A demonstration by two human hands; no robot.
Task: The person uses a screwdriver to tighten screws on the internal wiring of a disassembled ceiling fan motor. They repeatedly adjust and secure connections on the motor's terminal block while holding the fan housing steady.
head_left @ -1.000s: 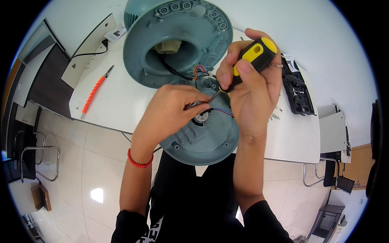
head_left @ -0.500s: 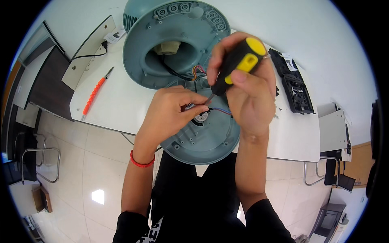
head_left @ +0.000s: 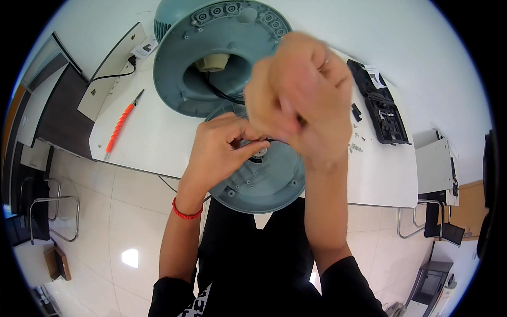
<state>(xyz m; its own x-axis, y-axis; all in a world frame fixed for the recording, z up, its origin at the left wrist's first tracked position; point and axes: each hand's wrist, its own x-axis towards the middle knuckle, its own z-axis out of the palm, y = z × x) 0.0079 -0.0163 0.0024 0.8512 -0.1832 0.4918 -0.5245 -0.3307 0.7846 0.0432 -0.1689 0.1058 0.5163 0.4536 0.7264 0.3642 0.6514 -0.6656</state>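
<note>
Motion blurs my right hand [head_left: 298, 100], curled closed above the work; what it grips is hidden behind its fingers and back. My left hand [head_left: 222, 148] pinches at the wiring over the round grey-green plate [head_left: 269, 187], near its pale hub [head_left: 259, 153]; the item between finger and thumb is too small to make out. Behind them a larger grey-green housing [head_left: 179, 79] lies open, showing a cream fitting [head_left: 214, 62] and dark cable in its central hollow. The plate overhangs the front edge of the white table [head_left: 377, 179].
An orange-handled tool [head_left: 121, 127] lies on the left, near a black plug [head_left: 132, 62] and paper slip [head_left: 143, 48]. A black tool case [head_left: 385, 121] stands open on the right, with several loose screws [head_left: 356, 148] nearby. Chairs [head_left: 55, 222] are beyond the table's ends.
My right hand has twisted over and risen, so the yellow-and-black screwdriver it held earlier is out of sight. My left hand stays at the plate, and the view has shifted slightly.
</note>
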